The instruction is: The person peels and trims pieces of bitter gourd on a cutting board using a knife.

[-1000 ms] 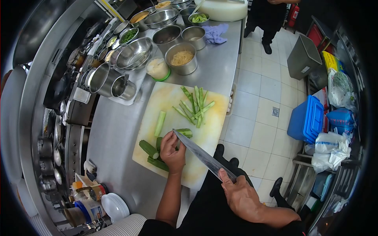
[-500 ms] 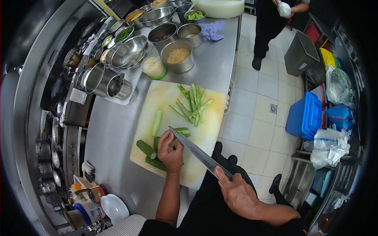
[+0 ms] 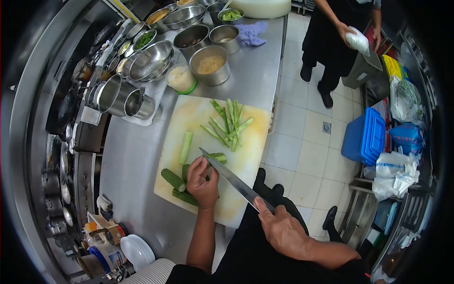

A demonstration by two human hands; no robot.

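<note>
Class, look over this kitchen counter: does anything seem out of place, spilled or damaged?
Two things: a purple cloth lies crumpled beside a metal pot, looking dropped rather than folded, and the white cutting board has yellowish patches that may be stains. No spill is obvious.

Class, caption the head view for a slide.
Right hand holding a knife, its tip by the left hand, above a cutting board with green vegetable pieces.

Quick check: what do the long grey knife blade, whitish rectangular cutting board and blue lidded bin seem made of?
Long grey knife blade: metal, probably steel, satin; soft grey sheen.
Whitish rectangular cutting board: likely plastic, matte; yellowish stains, no wood grain visible.
Blue lidded bin: probably moulded plastic, smooth; uniform colour, rounded edges.
</note>
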